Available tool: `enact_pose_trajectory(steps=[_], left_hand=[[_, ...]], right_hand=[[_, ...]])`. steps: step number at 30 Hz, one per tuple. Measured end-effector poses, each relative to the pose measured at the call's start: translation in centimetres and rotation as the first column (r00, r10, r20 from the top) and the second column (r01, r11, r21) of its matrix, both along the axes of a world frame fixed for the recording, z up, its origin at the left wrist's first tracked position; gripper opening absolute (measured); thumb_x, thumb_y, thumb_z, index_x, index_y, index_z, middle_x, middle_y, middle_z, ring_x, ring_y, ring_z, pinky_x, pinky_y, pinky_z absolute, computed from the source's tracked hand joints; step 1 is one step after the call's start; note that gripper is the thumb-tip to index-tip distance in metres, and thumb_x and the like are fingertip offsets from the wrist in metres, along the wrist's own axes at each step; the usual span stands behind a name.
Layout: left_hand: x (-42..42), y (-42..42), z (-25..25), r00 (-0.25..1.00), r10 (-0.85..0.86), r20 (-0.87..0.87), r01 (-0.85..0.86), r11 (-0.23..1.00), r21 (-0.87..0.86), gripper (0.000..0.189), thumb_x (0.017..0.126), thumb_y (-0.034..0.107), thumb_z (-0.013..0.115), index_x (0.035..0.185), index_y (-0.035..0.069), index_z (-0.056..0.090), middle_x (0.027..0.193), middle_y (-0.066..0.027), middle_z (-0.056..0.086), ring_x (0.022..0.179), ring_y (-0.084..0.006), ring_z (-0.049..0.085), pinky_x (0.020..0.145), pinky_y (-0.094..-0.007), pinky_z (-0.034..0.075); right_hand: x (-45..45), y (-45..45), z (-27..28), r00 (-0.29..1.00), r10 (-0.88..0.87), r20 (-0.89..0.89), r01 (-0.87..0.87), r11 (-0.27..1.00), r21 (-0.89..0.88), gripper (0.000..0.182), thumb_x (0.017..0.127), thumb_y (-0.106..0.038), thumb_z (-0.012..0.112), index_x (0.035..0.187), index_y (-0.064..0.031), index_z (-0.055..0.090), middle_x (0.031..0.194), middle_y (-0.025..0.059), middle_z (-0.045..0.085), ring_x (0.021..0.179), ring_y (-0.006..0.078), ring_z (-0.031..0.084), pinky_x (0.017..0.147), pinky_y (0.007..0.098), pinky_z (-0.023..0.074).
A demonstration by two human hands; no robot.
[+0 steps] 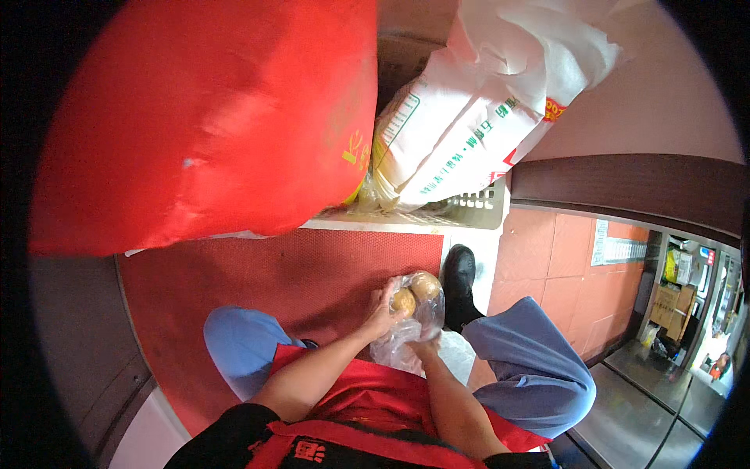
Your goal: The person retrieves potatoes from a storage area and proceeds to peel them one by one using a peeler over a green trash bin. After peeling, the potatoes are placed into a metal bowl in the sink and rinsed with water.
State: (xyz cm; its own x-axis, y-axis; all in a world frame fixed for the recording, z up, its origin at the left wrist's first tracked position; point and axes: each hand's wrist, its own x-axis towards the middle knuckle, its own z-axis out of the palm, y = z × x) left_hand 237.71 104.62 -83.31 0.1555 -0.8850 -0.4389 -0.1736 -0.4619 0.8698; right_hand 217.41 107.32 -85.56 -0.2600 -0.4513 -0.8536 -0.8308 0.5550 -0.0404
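Low between my knees, a clear plastic bag holds two round, pale-brown potatoes, one upper potato and one lower potato. My left hand grips the bag from its left side, fingers against the lower potato. Bunched plastic lies between my wrists, and my right hand holds the bag from below; its fingers are partly hidden. Behind my right wrist is a crumpled white sheet or bag.
A large red sack fills the upper left. Beside it, a printed white sack stands in a perforated plastic crate. Red textured matting covers the floor before me. At right are a cardboard box and a metal surface.
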Motion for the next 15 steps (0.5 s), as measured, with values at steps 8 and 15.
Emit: enact_pose_trajectory(steps=[8, 15], left_hand=[[1.6, -0.6, 2.2, 0.977, -0.119, -0.179, 0.176, 0.921, 0.347, 0.094, 0.071, 0.032, 0.073, 0.141, 0.004, 0.018, 0.140, -0.0250, 0.023, 0.128, -0.0383, 0.030, 0.107, -0.0419, 0.027], [2.8, -2.6, 4.4, 0.954, 0.065, -0.291, -0.005, 0.979, 0.204, 0.044, 0.082, 0.001, 0.043, 0.126, 0.003, 0.046, 0.122, -0.0148, 0.052, 0.116, -0.0230, 0.047, 0.099, -0.0326, 0.035]], right_hand=[[8.2, 1.1, 0.2, 0.850, 0.066, 0.522, 0.135, 0.931, -0.338, 0.039, 0.079, -0.026, 0.060, 0.112, -0.0055, 0.056, 0.109, 0.0200, 0.059, 0.107, 0.0332, 0.054, 0.093, 0.0437, 0.0390], [13.3, -6.9, 12.5, 0.769, 0.581, 0.265, -0.475, 0.798, -0.372, 0.014, 0.078, -0.010, 0.053, 0.085, -0.0009, 0.061, 0.081, 0.0241, 0.062, 0.076, 0.0438, 0.060, 0.066, 0.0512, 0.0471]])
